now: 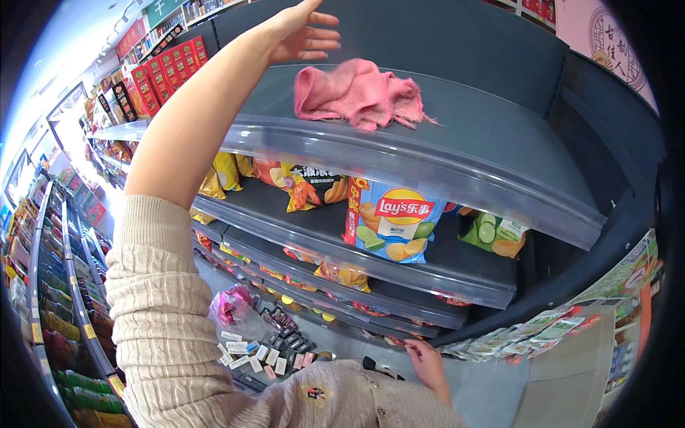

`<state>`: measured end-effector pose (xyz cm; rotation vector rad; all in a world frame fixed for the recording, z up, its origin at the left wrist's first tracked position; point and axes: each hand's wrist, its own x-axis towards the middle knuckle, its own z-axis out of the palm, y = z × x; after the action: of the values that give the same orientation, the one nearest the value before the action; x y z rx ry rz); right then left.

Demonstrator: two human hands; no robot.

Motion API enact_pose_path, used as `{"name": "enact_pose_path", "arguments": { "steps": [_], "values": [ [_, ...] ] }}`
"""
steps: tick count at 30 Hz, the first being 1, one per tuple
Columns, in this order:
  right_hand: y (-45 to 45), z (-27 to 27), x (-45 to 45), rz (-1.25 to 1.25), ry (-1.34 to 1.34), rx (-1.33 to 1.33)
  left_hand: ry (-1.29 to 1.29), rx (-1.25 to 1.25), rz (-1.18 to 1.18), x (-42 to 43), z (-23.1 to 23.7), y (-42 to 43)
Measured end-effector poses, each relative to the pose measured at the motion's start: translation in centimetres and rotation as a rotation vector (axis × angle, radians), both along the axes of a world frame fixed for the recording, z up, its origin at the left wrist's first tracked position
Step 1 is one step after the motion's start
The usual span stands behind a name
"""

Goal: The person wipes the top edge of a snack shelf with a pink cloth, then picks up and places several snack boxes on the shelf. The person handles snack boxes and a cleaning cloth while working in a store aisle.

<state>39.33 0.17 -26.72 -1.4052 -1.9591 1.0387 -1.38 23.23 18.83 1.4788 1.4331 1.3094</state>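
My left hand (306, 33) is raised above the top shelf with its fingers apart and nothing in it. Just below and to its right, a crumpled pink cloth (361, 93) lies on the dark grey top shelf (481, 120). The cloth has frayed threads at its right end and touches no hand. Low down by my body hangs my right hand (424, 361), near the bottom shelves. Its fingers look loosely bent, and their tips are too small to read clearly. On the shelf below the cloth stands a blue Lay's chip bag (396, 219).
A clear plastic guard (417, 160) edges the top shelf. More chip bags (316, 184) stand beneath it. Red boxes (168, 69) line the upper left. Small boxes and a pink plastic bag (233, 305) lie low by my body. Hanging packets (535, 334) are at right.
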Motion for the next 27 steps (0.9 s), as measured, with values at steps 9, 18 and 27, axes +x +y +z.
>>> {"name": "enact_pose_path", "arguments": {
  "steps": [9,18,27],
  "values": [
    [0.2,10.3,-3.2,0.062,-0.079,0.248,0.811,-0.051,-0.122,-0.6,-1.0,-1.2],
    [1.0,22.4,-8.7,0.405,-0.246,0.716,-0.371,0.190,-0.399,2.0,5.6,3.0],
    [4.4,35.9,-10.9,0.252,-0.257,0.965,1.128,0.471,0.314,-4.5,0.9,-6.0]
  ]
}}
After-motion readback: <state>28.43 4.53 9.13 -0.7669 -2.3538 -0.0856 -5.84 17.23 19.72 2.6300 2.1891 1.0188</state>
